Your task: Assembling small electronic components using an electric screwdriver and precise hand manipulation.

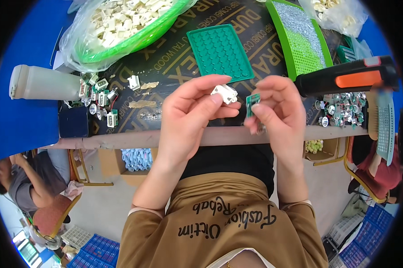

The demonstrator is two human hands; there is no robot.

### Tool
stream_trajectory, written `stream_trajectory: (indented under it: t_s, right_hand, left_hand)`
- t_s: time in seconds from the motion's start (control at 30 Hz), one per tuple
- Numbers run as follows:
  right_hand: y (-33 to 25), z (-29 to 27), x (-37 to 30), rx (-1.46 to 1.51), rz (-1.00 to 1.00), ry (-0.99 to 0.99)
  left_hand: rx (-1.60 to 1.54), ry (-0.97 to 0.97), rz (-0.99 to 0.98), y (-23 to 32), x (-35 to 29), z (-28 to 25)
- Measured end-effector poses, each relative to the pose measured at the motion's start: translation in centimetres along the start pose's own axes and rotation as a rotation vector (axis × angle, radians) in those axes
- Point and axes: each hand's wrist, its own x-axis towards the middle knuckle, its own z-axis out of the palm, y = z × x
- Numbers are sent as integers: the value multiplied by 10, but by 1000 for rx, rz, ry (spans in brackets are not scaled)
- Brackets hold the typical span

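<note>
Between the thumb and fingers of my left hand [183,111] is a small white plastic housing [224,94]. My right hand [284,111] pinches a small green circuit board [251,106], held apart from the housing. Both hands are raised above the table's near edge. Just beyond them lies a green tray [224,49] with rows of round hollows. Another white housing [133,82] rests on the table to the left. Nearby is a cluster of circuit boards [112,118] and shiny reflector cups [93,108]. A bigger heap of reflector assemblies [344,109] lies at the right.
A green basket [165,29] lined with plastic holds many white parts. A pale bottle [45,82] lies at left. Right of the tray are a green screw tray [291,53] and a black-and-orange power tool [349,78]. People sit left [29,183] and right [387,167].
</note>
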Motion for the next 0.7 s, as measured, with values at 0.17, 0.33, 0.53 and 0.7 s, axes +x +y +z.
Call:
stream_trajectory:
  t_s: [0.17, 0.33, 0.53, 0.7]
  right_hand:
    - [18, -6, 8, -487, -434, 55]
    - [13, 2, 4, -741, -592, -36]
    - [5, -1, 1, -647, -494, -185]
    - [6, -18, -3, -301, -284, -119]
  left_hand:
    - [19, -22, -6, -1, -10, 0]
    - [-159, -57, -46, -2, -12, 9]
    - [-237, -66, -40, -1, -13, 9]
    - [-228, -55, -39, -3, -15, 10]
